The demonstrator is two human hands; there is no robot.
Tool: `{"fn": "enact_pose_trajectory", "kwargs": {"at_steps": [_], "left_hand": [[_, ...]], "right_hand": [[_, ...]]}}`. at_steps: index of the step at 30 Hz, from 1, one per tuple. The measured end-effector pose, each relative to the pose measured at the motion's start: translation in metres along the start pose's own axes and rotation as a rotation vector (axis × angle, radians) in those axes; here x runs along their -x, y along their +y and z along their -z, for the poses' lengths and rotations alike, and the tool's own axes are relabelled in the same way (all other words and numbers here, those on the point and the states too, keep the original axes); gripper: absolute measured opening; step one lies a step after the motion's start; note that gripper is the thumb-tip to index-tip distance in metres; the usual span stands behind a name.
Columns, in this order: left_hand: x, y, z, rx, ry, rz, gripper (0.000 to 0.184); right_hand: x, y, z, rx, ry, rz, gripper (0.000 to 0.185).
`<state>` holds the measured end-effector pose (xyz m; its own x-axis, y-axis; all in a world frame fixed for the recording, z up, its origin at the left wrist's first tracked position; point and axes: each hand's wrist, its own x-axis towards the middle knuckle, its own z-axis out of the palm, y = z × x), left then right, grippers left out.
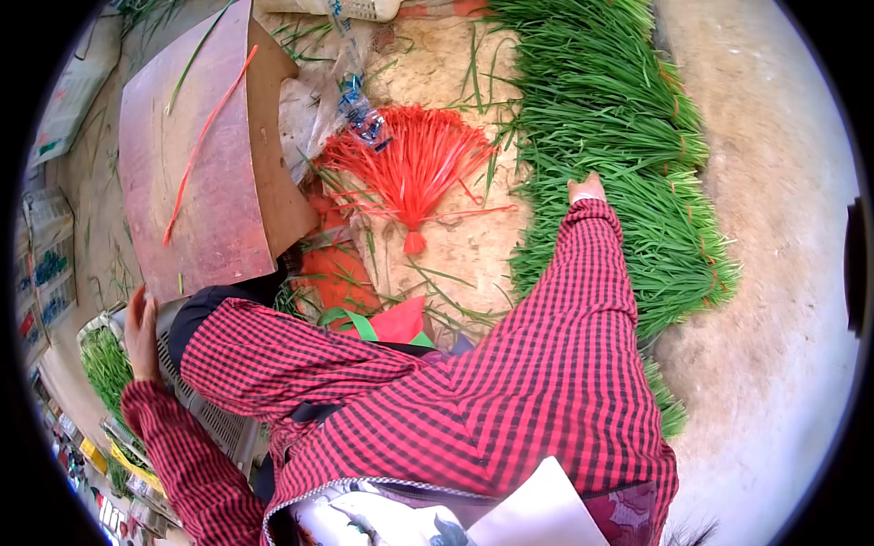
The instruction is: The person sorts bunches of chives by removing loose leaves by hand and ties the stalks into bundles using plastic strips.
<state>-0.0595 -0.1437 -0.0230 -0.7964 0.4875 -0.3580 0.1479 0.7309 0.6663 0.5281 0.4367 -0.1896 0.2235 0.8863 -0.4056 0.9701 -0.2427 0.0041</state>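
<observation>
My left hand [142, 333] is at the left, its fingers stretched out beside the near corner of a worn wooden board [196, 164]. Nothing shows in that hand. One loose red strip [209, 141] and a green leaf lie across the board. My right hand [587, 188] reaches into a long row of green chive bundles [601, 118] tied with thin orange-red bands. Leaves hide most of its fingers, so I cannot see whether it grips any. Between my arms, a fanned bunch of red plastic strips [414, 164], knotted at one end, lies on the tan ground sheet.
Clear plastic wrap [319, 109] lies beside the board. A crate with greens [105, 364] stands at lower left, and more crates [45, 255] line the left edge. Red and green cloth or plastic [396, 320] lies before my lap. Bare concrete [774, 227] runs along the right.
</observation>
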Motion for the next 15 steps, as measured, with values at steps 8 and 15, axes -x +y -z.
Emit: {"fn": "enact_pose_trajectory", "kwargs": {"at_steps": [8, 15], "left_hand": [[0.161, -0.125, 0.061, 0.081, 0.141, 0.665, 0.051], [0.24, -0.129, 0.062, 0.146, 0.222, 0.822, 0.047]], "right_hand": [[0.112, -0.053, -0.053, 0.051, -1.229, 0.186, 0.025], [0.026, -0.053, 0.021, -0.32, 0.006, 0.066, 0.029]]}}
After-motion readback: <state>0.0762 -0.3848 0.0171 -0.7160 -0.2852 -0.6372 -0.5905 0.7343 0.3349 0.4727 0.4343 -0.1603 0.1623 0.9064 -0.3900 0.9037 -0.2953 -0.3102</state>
